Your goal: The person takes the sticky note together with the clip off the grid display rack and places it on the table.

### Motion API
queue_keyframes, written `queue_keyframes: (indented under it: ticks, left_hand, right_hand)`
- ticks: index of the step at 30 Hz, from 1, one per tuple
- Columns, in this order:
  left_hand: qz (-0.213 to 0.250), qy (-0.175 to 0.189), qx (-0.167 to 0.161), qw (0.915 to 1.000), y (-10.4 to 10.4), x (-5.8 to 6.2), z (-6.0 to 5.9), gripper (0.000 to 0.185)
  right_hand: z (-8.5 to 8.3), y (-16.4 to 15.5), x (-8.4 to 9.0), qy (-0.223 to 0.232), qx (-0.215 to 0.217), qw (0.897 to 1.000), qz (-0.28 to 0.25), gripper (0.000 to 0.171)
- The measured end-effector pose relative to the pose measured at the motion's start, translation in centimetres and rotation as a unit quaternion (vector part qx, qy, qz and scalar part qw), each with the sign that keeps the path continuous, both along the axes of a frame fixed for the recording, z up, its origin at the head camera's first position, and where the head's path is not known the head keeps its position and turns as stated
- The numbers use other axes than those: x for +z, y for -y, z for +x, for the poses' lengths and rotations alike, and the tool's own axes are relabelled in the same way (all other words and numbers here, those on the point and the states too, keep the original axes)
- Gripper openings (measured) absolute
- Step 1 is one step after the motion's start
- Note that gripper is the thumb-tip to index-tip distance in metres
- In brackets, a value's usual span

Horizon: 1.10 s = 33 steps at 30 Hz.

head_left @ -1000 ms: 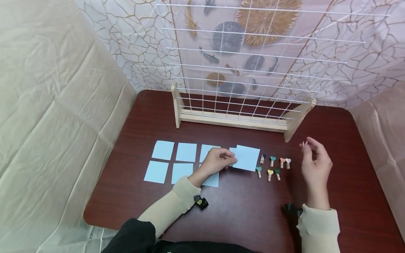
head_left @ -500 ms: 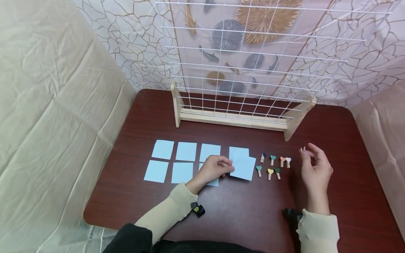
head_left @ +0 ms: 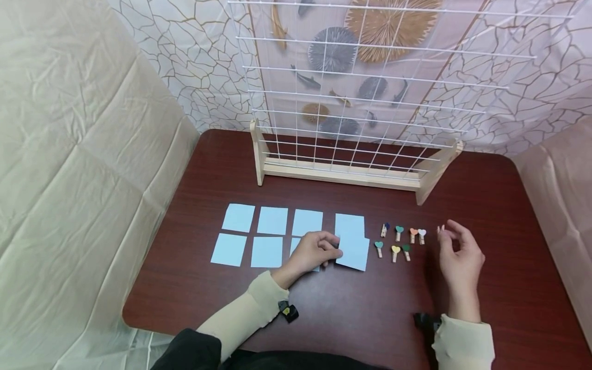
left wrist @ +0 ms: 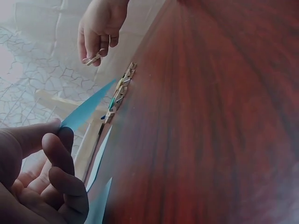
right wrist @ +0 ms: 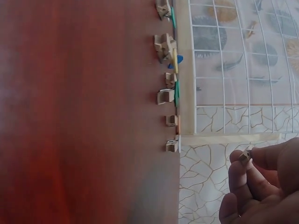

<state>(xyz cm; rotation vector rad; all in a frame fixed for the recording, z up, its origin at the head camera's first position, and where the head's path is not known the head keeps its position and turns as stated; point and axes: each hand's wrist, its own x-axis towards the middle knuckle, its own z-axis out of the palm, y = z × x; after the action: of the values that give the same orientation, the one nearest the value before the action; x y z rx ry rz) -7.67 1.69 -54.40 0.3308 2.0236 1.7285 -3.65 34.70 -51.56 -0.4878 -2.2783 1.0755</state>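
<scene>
My left hand pinches a light blue paper square by its left edge, just above the dark red table. In the left wrist view the thumb and forefinger grip the square's corner. My right hand hovers at the right and pinches a small wooden clip between thumb and fingertips. Several heart-topped clips lie on the table between the two hands.
Several more blue squares lie in two rows left of the held one, and another lies behind it. A white wire grid in a wooden stand rises at the back. Cloth walls surround the table.
My left hand has drawn the blue square nearer and lower towards the table. My right hand, still pinching its clip, has sunk slightly.
</scene>
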Motion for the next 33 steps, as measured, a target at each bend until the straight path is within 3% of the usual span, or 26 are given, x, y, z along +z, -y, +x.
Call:
queue_keyframes:
  ticks: [12, 16, 22, 33]
  left_hand:
    - [-0.026, -0.023, 0.001, 0.9994, 0.0, 0.0, 0.6, 0.044]
    - [-0.036, -0.022, -0.003, 0.9991, 0.2, -0.2, 0.7, 0.044]
    - [-0.047, -0.004, -0.012, 0.9988, 0.2, -0.4, 0.9, 0.045]
    - [-0.039, 0.014, -0.007, 0.9991, 0.2, -0.2, 1.6, 0.013]
  right_hand:
    - [0.9, -0.1, -0.8, 0.043, 0.014, 0.999, 0.007, 0.026]
    - [1.2, -0.1, -0.6, 0.094, 0.028, 0.995, 0.023, 0.028]
    - [1.4, -0.3, -0.5, 0.182, 0.082, 0.979, 0.040, 0.033]
    - [1.4, -0.5, -1.0, 0.202, 0.118, 0.970, 0.065, 0.030]
